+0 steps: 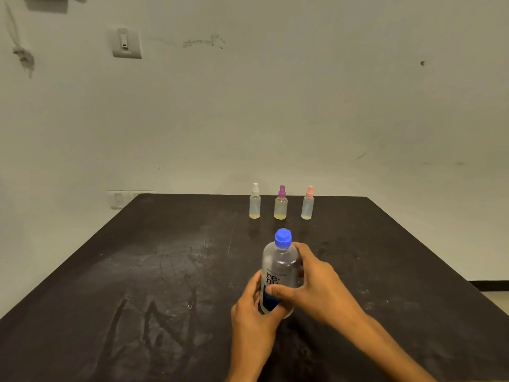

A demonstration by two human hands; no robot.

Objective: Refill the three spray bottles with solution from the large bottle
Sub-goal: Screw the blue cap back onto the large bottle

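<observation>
— So, what are we holding?

— We have the large clear plastic bottle with the blue cap and blue-and-white label (279, 274), standing upright on the dark scuffed tabletop (137, 271), cap still on.

— And our hands?

— Our left hand (252, 307) curls round its lower left side; our right hand (314, 282) wraps the right side, thumb across the label and fingers behind the shoulder.

— The small ones?

— Well beyond it, near the far edge, we see a row: the clear spray bottle with a white nozzle (254, 202), the clear spray bottle with a purple nozzle (281, 204) and the clear spray bottle with a pink nozzle (308, 204), each with a little yellowish liquid at the bottom.
</observation>
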